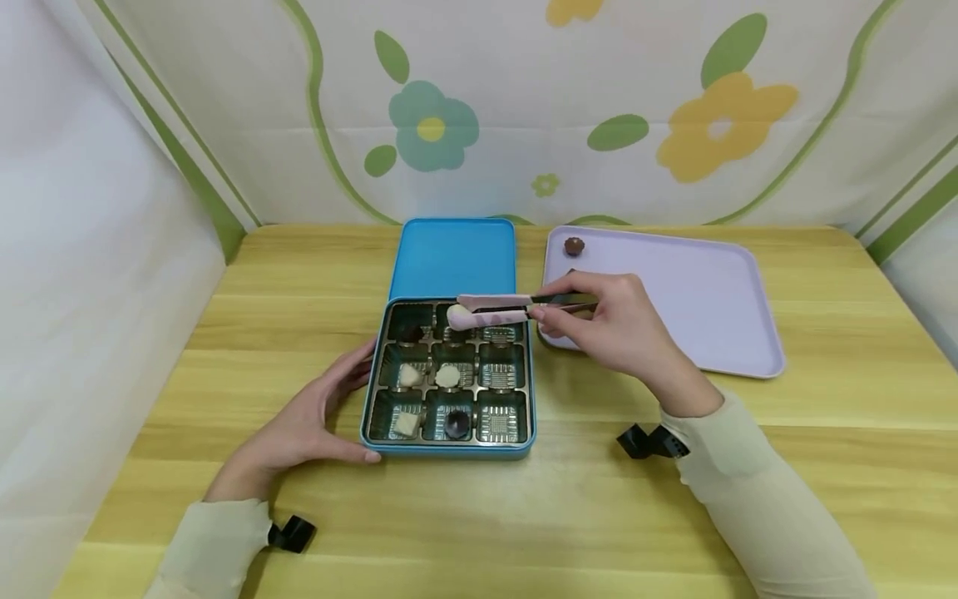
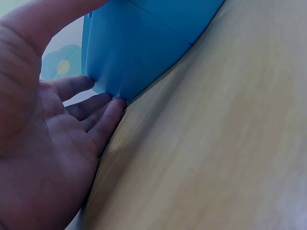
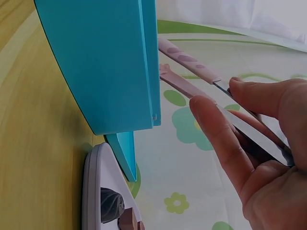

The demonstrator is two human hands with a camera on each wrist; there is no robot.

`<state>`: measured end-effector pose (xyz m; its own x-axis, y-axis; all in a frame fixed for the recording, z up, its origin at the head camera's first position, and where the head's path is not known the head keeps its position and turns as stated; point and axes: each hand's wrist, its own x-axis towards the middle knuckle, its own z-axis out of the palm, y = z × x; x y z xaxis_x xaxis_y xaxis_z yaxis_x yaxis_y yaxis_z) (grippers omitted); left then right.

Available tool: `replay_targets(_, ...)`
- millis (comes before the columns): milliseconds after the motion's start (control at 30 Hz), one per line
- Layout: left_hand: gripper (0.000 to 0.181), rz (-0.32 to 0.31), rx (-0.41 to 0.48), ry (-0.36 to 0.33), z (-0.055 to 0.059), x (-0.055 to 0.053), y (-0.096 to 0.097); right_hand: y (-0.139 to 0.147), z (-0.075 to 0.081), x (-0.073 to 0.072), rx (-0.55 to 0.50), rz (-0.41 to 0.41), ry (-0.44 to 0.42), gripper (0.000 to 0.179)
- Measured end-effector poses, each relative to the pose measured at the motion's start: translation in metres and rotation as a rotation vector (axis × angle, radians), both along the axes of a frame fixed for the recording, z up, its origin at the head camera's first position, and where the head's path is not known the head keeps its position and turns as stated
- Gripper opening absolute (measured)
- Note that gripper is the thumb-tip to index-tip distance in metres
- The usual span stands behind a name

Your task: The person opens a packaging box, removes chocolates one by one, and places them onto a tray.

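Observation:
In the head view my right hand (image 1: 617,320) pinches a pair of tongs (image 1: 501,300) with pink arms and dark metal handles. The tong arms stand apart, their tips over the top middle compartment of an open blue tin (image 1: 452,452); they partly cover what lies there. Chocolates sit in several compartments: a pale one (image 1: 409,375), a round white one (image 1: 447,376), a square cream one (image 1: 407,424) and a dark one (image 1: 457,424). Against the tin's left side rest the fingertips of my left hand (image 1: 299,424), its thumb along the front corner.
Behind the tin lies its blue lid (image 1: 454,256). A lilac tray (image 1: 696,291) stands to the right, with a brown chocolate (image 1: 574,246) in its far left corner. The right wrist view shows a dark swirled chocolate (image 3: 111,204) on it too. A patterned curtain hangs behind.

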<state>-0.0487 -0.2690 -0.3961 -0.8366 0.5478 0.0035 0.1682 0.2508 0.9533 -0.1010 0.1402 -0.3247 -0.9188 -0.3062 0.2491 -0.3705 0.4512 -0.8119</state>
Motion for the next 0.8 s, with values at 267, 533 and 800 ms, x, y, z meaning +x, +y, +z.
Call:
replay_targets(267, 0.135, 0.009, -0.022, 0.031, 0.0, 0.004, -0.006, 0.007, -0.005, 0.009, -0.153, -0.022, -0.169, 0.02)
replay_targets(533, 0.134, 0.007, -0.024, 0.045, -0.001, 0.001, -0.008, 0.032, -0.012, 0.017, -0.255, -0.073, -0.184, 0.022)
replay_targets(800, 0.133, 0.03, -0.035, 0.058, -0.002, 0.008, -0.012, 0.049, -0.018, 0.018, -0.344, -0.125, -0.234, 0.027)
